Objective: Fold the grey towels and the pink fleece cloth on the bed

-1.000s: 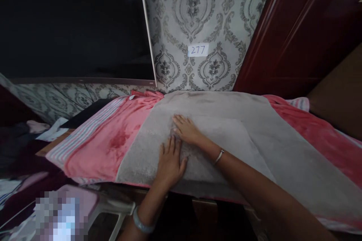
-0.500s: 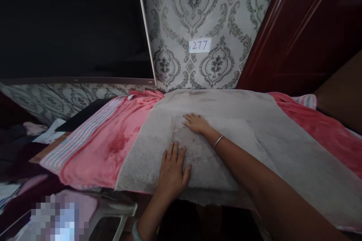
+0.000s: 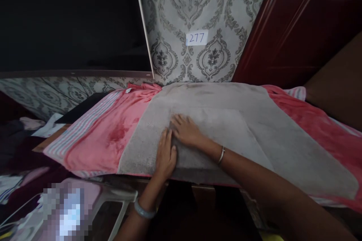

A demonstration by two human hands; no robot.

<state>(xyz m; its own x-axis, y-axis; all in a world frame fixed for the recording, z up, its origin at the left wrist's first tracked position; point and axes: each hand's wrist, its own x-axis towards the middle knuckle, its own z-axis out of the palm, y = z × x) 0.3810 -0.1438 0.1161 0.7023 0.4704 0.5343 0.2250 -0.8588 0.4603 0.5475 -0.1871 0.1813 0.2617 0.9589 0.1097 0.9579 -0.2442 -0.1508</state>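
Left, pink cloth (image 3: 113,124) shows; our left hand (image 3: 165,154), unclenched, gripping nothing, meets the grey cloth (image 3: 240,135) laid over it; our right hand (image 3: 185,130), outstretched and empty, presses alongside. Even, flat-palmed pressure suits us here.

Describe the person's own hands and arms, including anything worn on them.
The left hand is gloveless, with a thick, rounded, pale blue-grey bangle above its wrist. The right hand, also gloveless, has a thin, pale, metallic-looking bracelet. No sleeves are in view.
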